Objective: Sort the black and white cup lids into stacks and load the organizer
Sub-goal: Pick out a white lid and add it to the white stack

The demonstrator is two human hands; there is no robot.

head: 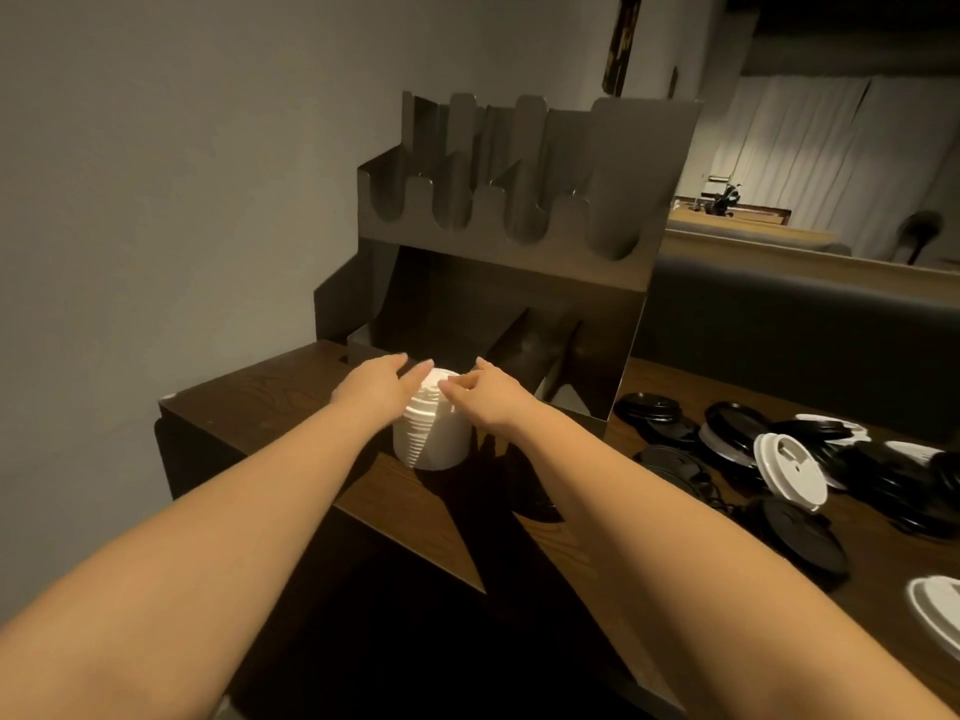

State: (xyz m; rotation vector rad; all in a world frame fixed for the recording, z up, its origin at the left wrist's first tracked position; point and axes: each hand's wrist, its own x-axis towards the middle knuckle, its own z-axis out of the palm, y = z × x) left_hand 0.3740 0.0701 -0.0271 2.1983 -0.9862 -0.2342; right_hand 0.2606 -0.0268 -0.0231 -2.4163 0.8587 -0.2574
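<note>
Your left hand (376, 383), fingers straight, and right hand (485, 394), fingertips curled, both touch the top of the white lid stack (428, 433) standing on the bench (270, 392) just near of the unlabelled organizer (514, 262), loose lids (789, 470) lying far right.

White lid stack (430, 433), black loose lids (795, 532) (dark wood-grain table (270, 392)).

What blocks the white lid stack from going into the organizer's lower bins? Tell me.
Nothing visible does. The white lid stack stands on the table right before the organizer, held between the left hand and right hand. The loose lids lie off to the right.
</note>
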